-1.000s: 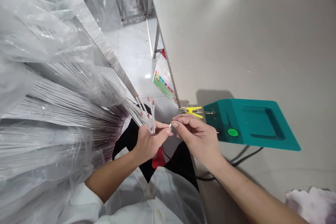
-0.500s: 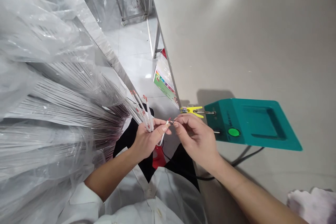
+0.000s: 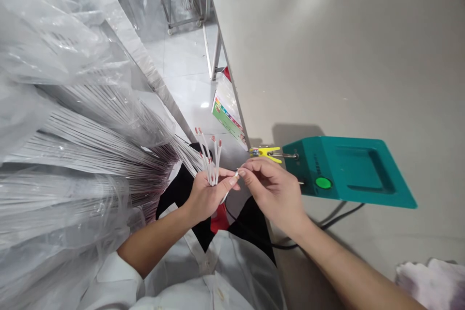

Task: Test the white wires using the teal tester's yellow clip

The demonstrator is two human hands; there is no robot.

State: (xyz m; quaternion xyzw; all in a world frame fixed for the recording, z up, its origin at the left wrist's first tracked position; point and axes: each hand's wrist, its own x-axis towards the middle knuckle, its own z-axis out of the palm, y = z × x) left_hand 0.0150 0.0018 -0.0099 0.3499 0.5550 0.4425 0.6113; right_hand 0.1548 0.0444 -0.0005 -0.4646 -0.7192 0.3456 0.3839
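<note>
Left hand (image 3: 208, 198), holding wires (image 3: 217, 167); right hand (image 3: 278, 191), grip unclear

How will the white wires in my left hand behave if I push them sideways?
The wires probably bend yet stay springy: their free ends stick out of your left hand unsupported. They'll likely spread unevenly, since the reddish tips splay apart. Each looks thin, so probably light.

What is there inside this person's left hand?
Inside the left hand are several white strands; their reddish tips stand out above it. A white end shows at its thumb, near the right hand. The gripped parts are covered, so I cannot count the strands.
</note>
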